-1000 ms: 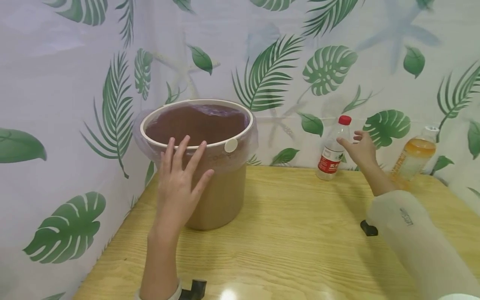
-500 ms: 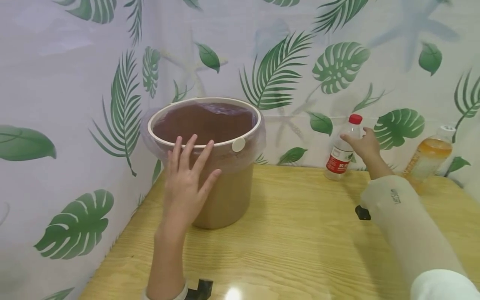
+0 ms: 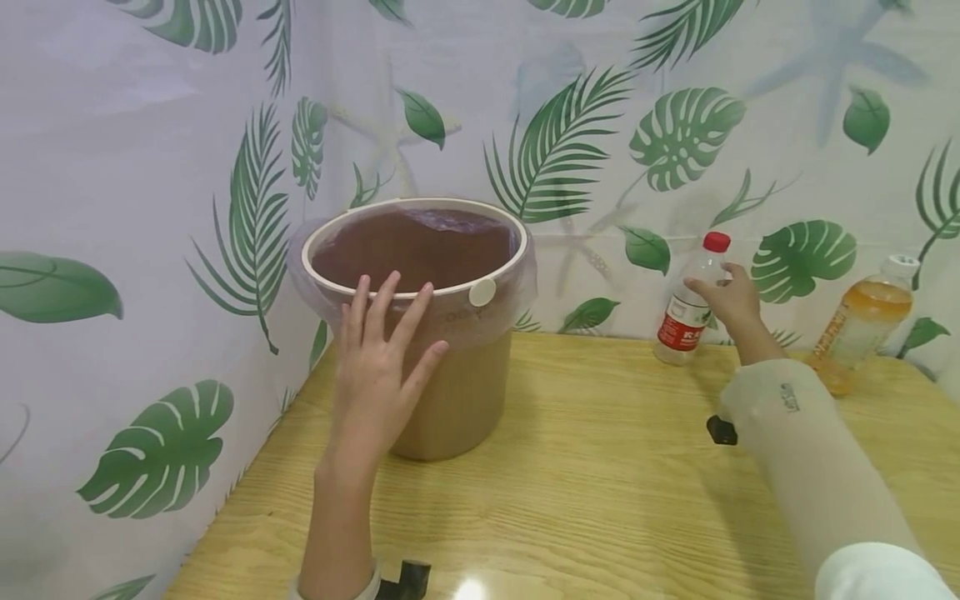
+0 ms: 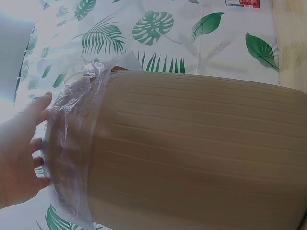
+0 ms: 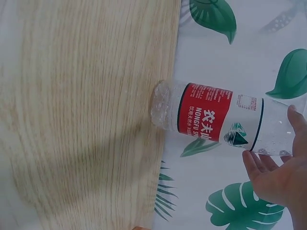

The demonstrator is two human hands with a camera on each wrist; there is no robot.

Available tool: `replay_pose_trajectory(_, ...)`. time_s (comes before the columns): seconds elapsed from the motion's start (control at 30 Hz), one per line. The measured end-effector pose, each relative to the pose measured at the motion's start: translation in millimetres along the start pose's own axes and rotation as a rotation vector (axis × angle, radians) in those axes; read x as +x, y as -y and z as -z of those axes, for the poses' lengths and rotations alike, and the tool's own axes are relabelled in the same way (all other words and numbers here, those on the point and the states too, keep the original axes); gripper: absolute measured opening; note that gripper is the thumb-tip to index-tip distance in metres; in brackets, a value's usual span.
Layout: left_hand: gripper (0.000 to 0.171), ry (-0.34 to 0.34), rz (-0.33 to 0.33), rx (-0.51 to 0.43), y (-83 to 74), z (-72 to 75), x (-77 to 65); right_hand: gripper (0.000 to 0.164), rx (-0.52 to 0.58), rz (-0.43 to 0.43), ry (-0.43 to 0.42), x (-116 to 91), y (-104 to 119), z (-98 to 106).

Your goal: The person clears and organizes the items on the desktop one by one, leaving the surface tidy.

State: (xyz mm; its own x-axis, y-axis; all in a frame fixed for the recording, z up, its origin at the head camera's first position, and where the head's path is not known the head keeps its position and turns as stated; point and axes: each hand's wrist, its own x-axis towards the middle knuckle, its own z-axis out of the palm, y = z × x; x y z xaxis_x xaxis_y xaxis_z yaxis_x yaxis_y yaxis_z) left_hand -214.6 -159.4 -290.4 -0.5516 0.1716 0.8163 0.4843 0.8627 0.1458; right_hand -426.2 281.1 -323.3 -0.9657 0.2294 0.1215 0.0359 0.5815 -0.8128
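A brown trash bin (image 3: 453,408) with a cream rim and a clear purplish bag liner (image 4: 72,143) stands at the table's left. My left hand (image 3: 371,375) rests against its near side at the rim, fingers spread and fairly straight; the left wrist view shows the fingertips at the lined edge. My right hand (image 3: 735,304) holds a clear plastic water bottle (image 3: 682,321) with a red cap and a red and white label. In the right wrist view the thumb and fingers (image 5: 254,165) are on either side of the bottle's upper part. The bottle stands on the table.
To the right of my right hand stands a bottle of orange drink (image 3: 862,321) with a white cap. A leaf-patterned sheet (image 3: 585,50) covers the walls behind and to the left of the wooden table (image 3: 585,492).
My right hand has moved left onto the water bottle and its fingers have closed in around it. The left hand stays at the bin. The head view has shifted slightly.
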Motion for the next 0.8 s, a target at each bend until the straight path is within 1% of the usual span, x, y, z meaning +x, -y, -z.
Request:
replay_pose_trajectory(0.17, 0.059, 0.006, 0.002, -0.004, -1.2, -1.1, -1.0, 0.091, 0.019, -0.006, -0.002, -6, -1, 2)
replay_pose_trajectory(0.37, 0.059, -0.001, 0.008, -0.003, -1.0, -0.5, -0.8, 0.089, 0.062, 0.033, 0.007, -14, 4, 0)
replay_pose_trajectory(0.57, 0.058, 0.001, 0.006, -0.008, -1.1, 0.0, -0.1, 0.088, 0.053, 0.077, 0.011, -26, 9, 1)
replay_pose_trajectory(0.8, 0.058, 0.0, 0.008, -0.022, -2.1, -1.2, -0.6, 0.089, 0.042, 0.109, 0.056, -44, 12, 2)
